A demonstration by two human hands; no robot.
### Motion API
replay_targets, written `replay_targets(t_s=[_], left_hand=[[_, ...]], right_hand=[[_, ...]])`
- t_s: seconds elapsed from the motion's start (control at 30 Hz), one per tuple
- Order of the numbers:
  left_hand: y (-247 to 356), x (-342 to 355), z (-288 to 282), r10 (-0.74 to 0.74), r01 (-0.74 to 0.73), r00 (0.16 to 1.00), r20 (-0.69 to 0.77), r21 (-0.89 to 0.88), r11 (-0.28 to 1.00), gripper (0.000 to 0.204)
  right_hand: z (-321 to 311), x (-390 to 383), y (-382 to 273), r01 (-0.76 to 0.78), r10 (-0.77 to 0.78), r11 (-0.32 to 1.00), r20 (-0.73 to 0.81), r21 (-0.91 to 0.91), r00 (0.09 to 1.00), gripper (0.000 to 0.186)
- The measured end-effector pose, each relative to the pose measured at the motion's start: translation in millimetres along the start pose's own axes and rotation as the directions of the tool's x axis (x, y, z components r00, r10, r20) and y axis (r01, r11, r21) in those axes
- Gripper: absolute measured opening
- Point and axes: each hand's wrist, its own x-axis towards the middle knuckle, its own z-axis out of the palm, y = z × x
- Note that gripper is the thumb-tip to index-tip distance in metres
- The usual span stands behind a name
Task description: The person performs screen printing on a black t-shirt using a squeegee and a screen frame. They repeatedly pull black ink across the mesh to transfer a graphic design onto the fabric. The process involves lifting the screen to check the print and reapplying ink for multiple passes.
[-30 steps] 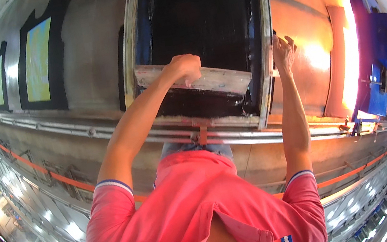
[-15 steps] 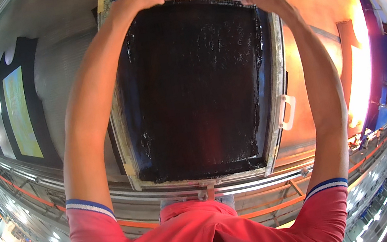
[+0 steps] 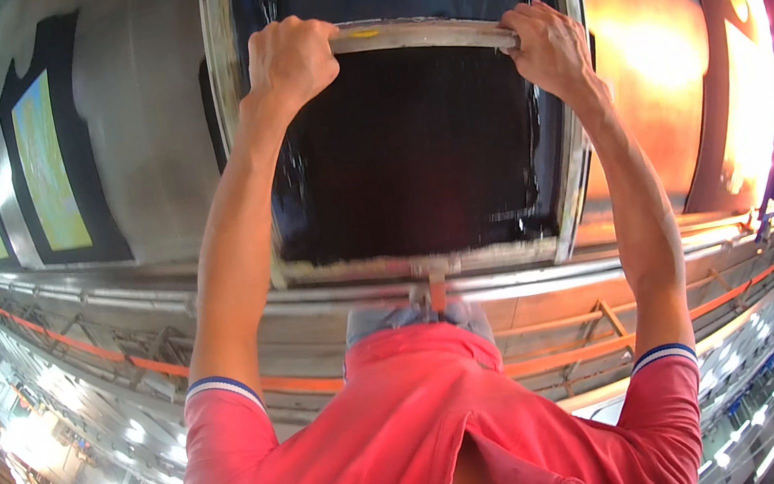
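A long pale squeegee [image 3: 420,32] lies across a screen-printing frame [image 3: 220,35], reaching nearly from one side rail to the other. My left hand [image 3: 293,62] is closed round its left end, and my right hand [image 3: 551,49] grips the right end. Black ink [image 3: 403,153] covers the mesh on my side of the squeegee, and beyond it the mesh looks dark blue-black. Wet ink streaks run along both side rails. The frame's far end is out of view, and whatever lies beneath the mesh is hidden.
To the left on the metal table [image 3: 151,127] lies a black garment piece [image 3: 82,138] with a yellow-green print, with several more beyond. Another dark piece [image 3: 705,105] lies right under strong orange light. Metal rails [image 3: 505,281] and an orange bar [image 3: 298,386] run along the near edge.
Both hands have drawn the squeegee from near the frame's far end toward my body, to partway along the mesh. My view has shifted too, so the frame sits higher in the picture.
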Motion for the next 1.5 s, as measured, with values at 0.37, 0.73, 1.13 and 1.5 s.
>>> replay_targets(t_s=[0.37,0.73,1.13,1.5], left_hand=[[50,-263,69,0.025,-0.045,0.993,-0.116,-0.166,0.985,0.035],[18,-135,-5,0.138,-0.145,0.985,-0.106,-0.06,0.988,0.026],[-69,220,-39,0.241,-0.217,0.926,-0.29,0.113,0.97,0.03],[-31,104,-21,0.071,-0.071,0.997,-0.019,0.041,0.997,0.034]], right_hand=[[34,-234,-121,0.032,-0.022,0.99,-0.073,0.136,0.997,0.014],[-10,-125,-73,0.001,0.006,0.997,-0.087,0.076,0.996,0.01],[-36,191,92,-0.1,0.078,0.979,-0.127,-0.18,0.989,0.031],[2,91,42,-0.059,0.061,0.995,0.02,-0.078,0.998,0.024]])
